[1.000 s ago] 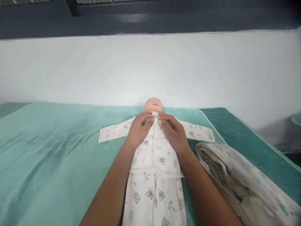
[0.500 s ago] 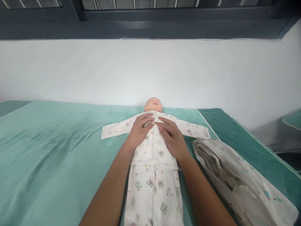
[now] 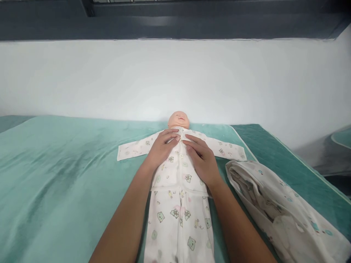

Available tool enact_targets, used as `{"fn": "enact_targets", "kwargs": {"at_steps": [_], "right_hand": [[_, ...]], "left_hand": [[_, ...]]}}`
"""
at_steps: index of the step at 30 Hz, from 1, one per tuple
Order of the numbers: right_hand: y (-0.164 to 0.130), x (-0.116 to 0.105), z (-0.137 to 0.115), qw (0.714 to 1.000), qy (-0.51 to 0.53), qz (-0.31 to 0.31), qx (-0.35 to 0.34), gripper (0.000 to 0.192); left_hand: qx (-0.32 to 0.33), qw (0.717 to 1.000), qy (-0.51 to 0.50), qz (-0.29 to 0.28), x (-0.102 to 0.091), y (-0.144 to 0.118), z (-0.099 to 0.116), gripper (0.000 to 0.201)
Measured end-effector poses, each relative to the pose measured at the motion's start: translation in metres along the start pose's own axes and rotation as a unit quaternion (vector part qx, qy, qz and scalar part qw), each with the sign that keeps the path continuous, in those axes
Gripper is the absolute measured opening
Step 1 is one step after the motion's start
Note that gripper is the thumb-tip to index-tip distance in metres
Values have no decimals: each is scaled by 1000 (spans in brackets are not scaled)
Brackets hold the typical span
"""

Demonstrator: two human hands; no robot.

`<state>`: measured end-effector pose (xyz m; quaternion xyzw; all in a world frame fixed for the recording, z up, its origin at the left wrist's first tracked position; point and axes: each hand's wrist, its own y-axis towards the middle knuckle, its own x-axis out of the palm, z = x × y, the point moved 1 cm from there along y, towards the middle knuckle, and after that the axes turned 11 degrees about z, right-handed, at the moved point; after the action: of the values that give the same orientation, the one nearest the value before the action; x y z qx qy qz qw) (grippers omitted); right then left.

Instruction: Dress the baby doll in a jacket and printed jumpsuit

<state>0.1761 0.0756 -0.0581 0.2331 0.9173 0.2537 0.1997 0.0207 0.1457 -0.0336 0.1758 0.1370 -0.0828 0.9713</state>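
A baby doll (image 3: 178, 119) lies on its back on a teal blanket (image 3: 68, 171), head toward the wall. It wears a white romper (image 3: 179, 204) printed with small bears, sleeves spread to both sides. My left hand (image 3: 161, 148) lies flat on the doll's chest just left of the front placket. Close beside it, my right hand (image 3: 200, 157) rests flat on the chest's right side. The fingertips of both hands almost meet near the collar. Neither hand grips anything.
A crumpled white printed cloth (image 3: 276, 210) lies on the blanket to the right of the doll. A white wall (image 3: 175, 80) runs close behind the doll's head, under a dark window frame. The bed's right edge (image 3: 298, 160) drops off toward a grey floor.
Both hands went from pinching the romper at the collar to lying flat on the chest. The view shifted slightly; the doll has stayed in place.
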Motion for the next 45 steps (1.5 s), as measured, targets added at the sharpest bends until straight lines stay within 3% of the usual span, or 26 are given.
{"fn": "enact_targets", "kwargs": {"at_steps": [7, 13, 16, 20, 26, 33, 45], "right_hand": [[1, -1, -3, 1000, -1, -31, -4, 26], [0, 2, -4, 994, 81, 14, 75, 18], [1, -1, -6, 994, 95, 25, 56, 9], [3, -7, -7, 995, 92, 9, 32, 21], [3, -13, -9, 994, 75, -65, 53, 14], [5, -15, -14, 990, 56, -118, 51, 11], [5, -17, -11, 984, 78, -151, 47, 8]], "left_hand": [[20, 1000, 16, 14, 4, -1, 7, 9], [89, 994, 52, 39, 9, -3, 14, 9], [66, 997, 26, 15, 6, -5, 19, 13], [22, 999, 2, -49, -1, -11, 26, 25], [-21, 999, 4, -42, -12, -24, 26, 28], [-17, 997, 6, -69, -15, -34, 22, 19], [-2, 995, -24, -99, -18, -33, 17, 17]]}}
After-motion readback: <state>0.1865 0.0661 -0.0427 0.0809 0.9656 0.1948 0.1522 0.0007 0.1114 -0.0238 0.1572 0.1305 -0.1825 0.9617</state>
